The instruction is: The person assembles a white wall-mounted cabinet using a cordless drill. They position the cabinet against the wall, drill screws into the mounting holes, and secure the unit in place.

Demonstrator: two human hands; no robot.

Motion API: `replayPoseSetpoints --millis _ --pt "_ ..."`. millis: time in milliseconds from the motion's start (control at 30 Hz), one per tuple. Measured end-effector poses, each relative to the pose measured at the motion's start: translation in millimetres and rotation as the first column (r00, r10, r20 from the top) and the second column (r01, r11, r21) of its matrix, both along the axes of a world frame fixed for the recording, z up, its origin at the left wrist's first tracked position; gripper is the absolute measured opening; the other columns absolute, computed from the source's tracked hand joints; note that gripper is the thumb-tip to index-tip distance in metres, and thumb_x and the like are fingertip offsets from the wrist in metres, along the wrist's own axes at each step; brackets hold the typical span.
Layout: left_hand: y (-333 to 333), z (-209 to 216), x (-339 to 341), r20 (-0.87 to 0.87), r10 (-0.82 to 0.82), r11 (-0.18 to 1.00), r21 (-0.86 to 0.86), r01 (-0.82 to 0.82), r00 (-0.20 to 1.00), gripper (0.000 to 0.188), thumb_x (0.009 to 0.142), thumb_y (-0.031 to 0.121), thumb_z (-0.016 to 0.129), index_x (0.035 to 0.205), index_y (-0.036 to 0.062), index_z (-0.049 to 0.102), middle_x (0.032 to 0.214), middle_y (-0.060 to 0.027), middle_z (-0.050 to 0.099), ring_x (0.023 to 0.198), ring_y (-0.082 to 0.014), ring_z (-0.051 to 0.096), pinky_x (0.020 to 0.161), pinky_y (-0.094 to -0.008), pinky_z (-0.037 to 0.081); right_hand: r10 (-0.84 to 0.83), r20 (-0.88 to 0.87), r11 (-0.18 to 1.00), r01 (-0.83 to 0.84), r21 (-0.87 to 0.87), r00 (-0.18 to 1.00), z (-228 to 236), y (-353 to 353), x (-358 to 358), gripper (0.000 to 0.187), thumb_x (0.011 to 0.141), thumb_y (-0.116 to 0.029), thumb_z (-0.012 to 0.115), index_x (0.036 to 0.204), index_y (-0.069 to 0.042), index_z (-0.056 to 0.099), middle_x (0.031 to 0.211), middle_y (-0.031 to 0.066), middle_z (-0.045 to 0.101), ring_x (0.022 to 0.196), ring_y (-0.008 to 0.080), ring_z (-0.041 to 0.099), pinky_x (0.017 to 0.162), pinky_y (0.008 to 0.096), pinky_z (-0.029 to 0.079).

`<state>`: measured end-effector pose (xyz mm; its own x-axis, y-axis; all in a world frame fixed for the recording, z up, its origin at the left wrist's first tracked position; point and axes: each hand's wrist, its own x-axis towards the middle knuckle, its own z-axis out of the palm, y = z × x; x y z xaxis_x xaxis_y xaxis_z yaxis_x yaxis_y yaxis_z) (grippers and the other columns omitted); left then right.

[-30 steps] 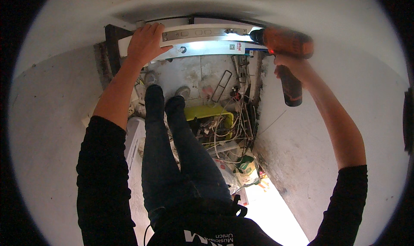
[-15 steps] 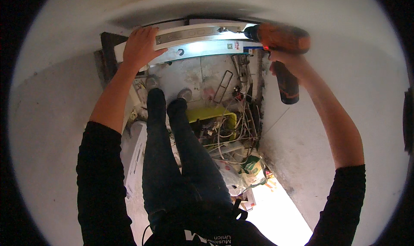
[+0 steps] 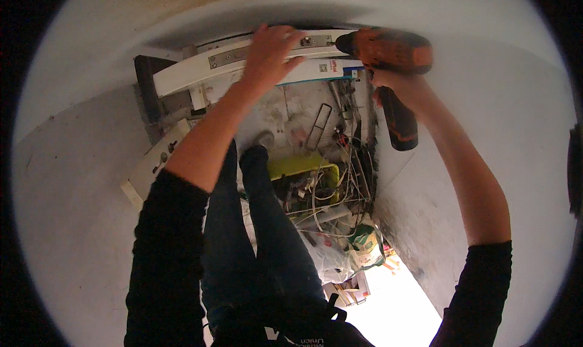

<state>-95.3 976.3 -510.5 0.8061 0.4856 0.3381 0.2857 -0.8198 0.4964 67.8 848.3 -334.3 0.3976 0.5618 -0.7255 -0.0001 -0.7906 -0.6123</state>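
Observation:
A long white panel (image 3: 182,76), with a narrow metal plate (image 3: 228,58) set in its edge, spans the far side in front of me. My left hand (image 3: 267,55) lies across this edge over the middle of the plate, thumb and forefinger apart. In my right hand (image 3: 404,89) is an orange and black cordless drill (image 3: 395,49), gripped by its handle. The drill points left, its tip at the right end of the metal plate. Whether the bit sits in a screw is too small to tell.
Below the edge is a white and blue surface with a sticker (image 3: 328,67). A yellow-green crate (image 3: 297,163) holds tangled cables and scraps. Plastic bags (image 3: 334,259) lie nearer, right of my legs. A light board with fittings (image 3: 152,161) leans at left. White walls (image 3: 437,195) rise on both sides.
My left hand has moved right along the panel edge, from the plate's left end to its middle. The drill has shifted slightly left, and its bright light on the panel is gone.

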Motion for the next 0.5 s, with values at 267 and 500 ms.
replayPoseSetpoints --millis 267,500 --pt "-11 -27 69 0.131 0.025 0.984 -0.18 -0.001 0.991 0.019 0.064 0.019 0.071 0.08 0.0129 0.065 0.088 -0.003 0.055 0.087 -0.0224 0.054 0.074 -0.0372 0.045 -0.053 -0.037 0.998 0.054 0.043 0.998 -16 -11 4 0.014 0.073 -0.01 0.058 0.085 -0.003 0.055 0.065 0.0023 0.055 0.052 0.0121 0.053 0.048 0.0281 0.044" --pt "-23 -22 70 0.076 -0.05 0.999 0.015 0.049 0.996 0.017 0.067 0.022 0.066 0.08 0.0121 0.062 0.087 -0.0022 0.054 0.089 -0.0209 0.053 0.071 -0.0338 0.048 -0.082 0.019 0.992 0.08 0.099 0.996 -15 -37 -2 0.013 0.072 -0.008 0.057 0.083 -0.003 0.055 0.062 0.0021 0.054 0.053 0.0115 0.052 0.049 0.0265 0.044"
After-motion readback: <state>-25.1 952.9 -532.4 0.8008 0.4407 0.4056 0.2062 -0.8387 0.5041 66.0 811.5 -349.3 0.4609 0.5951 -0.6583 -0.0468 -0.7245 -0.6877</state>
